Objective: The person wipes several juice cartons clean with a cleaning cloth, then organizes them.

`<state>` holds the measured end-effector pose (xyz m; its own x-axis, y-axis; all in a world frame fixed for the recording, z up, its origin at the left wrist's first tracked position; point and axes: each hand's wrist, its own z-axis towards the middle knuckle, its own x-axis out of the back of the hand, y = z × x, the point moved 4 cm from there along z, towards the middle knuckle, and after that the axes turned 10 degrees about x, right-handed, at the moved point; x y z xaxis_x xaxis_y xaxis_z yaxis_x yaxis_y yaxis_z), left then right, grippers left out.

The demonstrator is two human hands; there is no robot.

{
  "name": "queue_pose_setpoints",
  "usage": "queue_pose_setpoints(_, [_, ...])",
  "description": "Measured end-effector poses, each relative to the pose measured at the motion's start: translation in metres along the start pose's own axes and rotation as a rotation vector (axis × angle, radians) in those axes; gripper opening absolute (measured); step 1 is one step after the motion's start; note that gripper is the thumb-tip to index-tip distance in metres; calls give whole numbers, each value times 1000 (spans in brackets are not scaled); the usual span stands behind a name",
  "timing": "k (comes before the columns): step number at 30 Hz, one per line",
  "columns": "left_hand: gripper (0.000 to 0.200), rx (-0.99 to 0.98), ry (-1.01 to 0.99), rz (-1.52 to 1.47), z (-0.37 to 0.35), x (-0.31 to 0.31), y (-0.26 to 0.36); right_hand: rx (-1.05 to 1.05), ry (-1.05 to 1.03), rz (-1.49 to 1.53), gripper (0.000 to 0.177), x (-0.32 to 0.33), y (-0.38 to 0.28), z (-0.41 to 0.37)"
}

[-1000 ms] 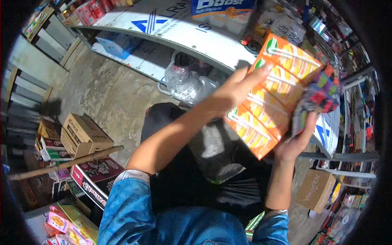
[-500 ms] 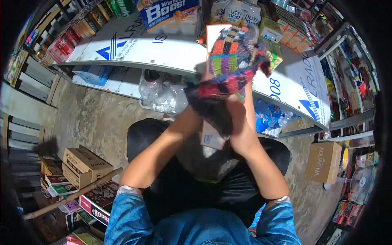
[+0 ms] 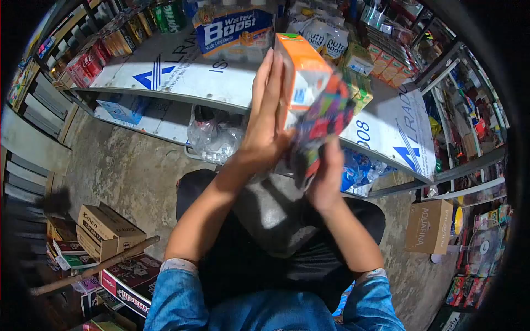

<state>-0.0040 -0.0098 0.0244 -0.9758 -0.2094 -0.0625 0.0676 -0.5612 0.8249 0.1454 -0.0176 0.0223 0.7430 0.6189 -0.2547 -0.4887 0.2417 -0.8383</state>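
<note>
In the head view my left hand holds an orange and white carton, its long fingers lying along the left side and the thumb near the bottom. The carton stands tilted in front of the shelf, with an orange face showing. A multicoloured patchwork cloth covers the carton's right and lower part and is smeared by motion. My right hand grips the lower end of this cloth, thumb pointing up. Most of its fingers are hidden behind the cloth.
A white shelf board runs across in front, bearing a Water Boost bottle pack, Nutri Boost bottles and cans. Plastic bags lie below. Cardboard boxes stand left and right, with a wooden stick at left.
The carton has turned so its orange face shows. My left hand has moved up along its left side, and the cloth has shifted down to the carton's right side with my right hand.
</note>
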Motion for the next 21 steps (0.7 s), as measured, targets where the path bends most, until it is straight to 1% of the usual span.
queue_pose_setpoints(1, [100, -210, -8, 173, -1, 2, -1, 52, 23, 77, 52, 0, -11, 14])
queue_pose_setpoints(2, [100, -213, -10, 167, 1, 2, -2, 51, 73, -103, 60, 7, -14, 29])
queue_pose_setpoints(3, [100, -330, 38, 300, 3, 0, 2, 57, 75, -110, 60, 5, -12, 38])
queue_pose_setpoints(4, [99, -450, 88, 434, 4, -1, 7, 40, 128, -8, 59, 5, -6, 45])
queue_pose_setpoints(5, [99, -459, 86, 427, 3, 0, 8, 23, 179, 94, 58, 6, 0, 47])
queue_pose_setpoints(6, [98, -443, 89, 419, 1, 3, 7, -69, 131, 124, 57, 8, 17, 44])
queue_pose_setpoints(7, [97, -429, 90, 412, 0, 5, 6, -115, 242, 43, 59, 11, 31, 37])
queue_pose_setpoints(8, [103, -459, 77, 507, 1, 6, 4, -206, 260, 62, 60, 0, 21, 34])
queue_pose_setpoints(9, [103, -469, 78, 502, 1, 7, 6, -301, 278, 82, 61, -10, 9, 32])
queue_pose_setpoints(11, [97, -454, 41, 434, -3, 6, 6, -86, 169, 130, 61, -9, -9, 42])
queue_pose_setpoints(12, [95, -451, 26, 409, -3, 5, 7, 5, 113, 99, 63, -12, -25, 52])
queue_pose_setpoints(13, [95, -442, 22, 404, -9, 3, 8, 16, 175, 29, 64, 1, -28, 56])
queue_pose_setpoints(15, [91, -242, -27, 319, -9, 1, 6, 116, 58, -314, 54, -10, -61, 89])
queue_pose_setpoints(16, [89, -339, -57, 644, -10, 7, 12, 28, -13, -252, 51, -8, -62, 106])
queue_pose_setpoints(17, [90, -342, 9, 546, -13, 6, 7, -63, -83, -191, 48, -6, -63, 119])
queue_pose_setpoints(18, [91, -369, -9, 532, -14, 3, 7, -150, -74, -184, 46, -8, -66, 126])
queue_pose_setpoints(19, [93, -396, -29, 520, -14, 1, 7, -176, -98, -164, 46, -4, -64, 133])
queue_pose_setpoints(20, [93, -397, -36, 518, -14, -1, 9, -197, -62, -149, 47, -1, -60, 134])
queue_pose_setpoints(21, [94, -358, -7, 477, -13, -1, 10, -221, -27, -134, 48, 0, -55, 134])
